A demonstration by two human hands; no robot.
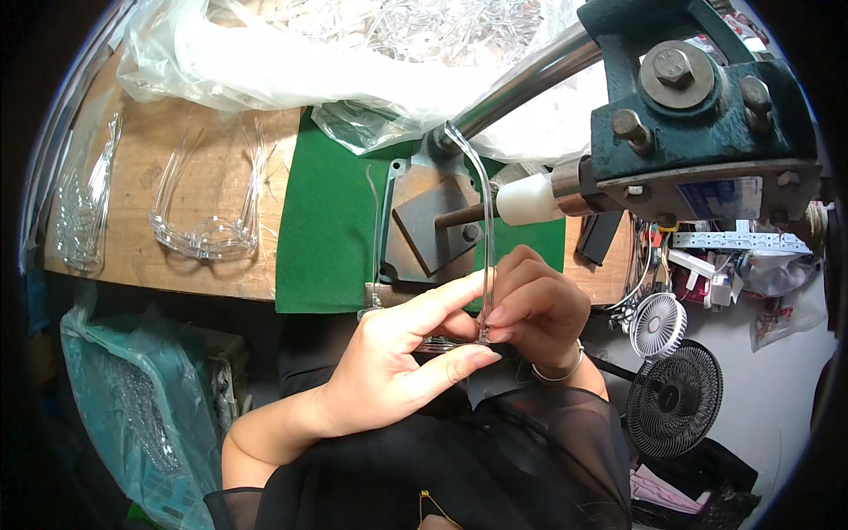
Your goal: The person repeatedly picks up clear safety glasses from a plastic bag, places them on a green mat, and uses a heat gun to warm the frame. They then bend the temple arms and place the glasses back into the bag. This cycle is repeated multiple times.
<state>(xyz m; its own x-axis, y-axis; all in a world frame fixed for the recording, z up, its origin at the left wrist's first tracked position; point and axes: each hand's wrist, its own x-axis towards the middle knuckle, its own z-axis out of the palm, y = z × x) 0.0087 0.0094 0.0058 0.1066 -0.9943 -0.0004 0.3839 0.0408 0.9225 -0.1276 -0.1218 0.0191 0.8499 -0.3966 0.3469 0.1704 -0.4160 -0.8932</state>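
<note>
A clear plastic glasses frame (487, 212) is held between my two hands, its temple arms pointing away from me. My left hand (389, 358) grips its front, thumb and fingers closing near the right hinge. My right hand (534, 305) pinches the frame at that same hinge, where one temple joins the front. Fingers cover most of the front. Just beyond my hands stands a green bench press (702, 132), its white collar (527, 199) and rod above a dark square metal block (437, 225) on a steel base plate.
Green cloth (322, 221) lies under the press on the wooden table (199, 274). Clear frames (208, 234) and another stack (84, 212) sit at left. Behind is a plastic bag (238, 66) of clear parts. A teal crate (115, 371) stands lower left; a black fan (676, 397) lower right.
</note>
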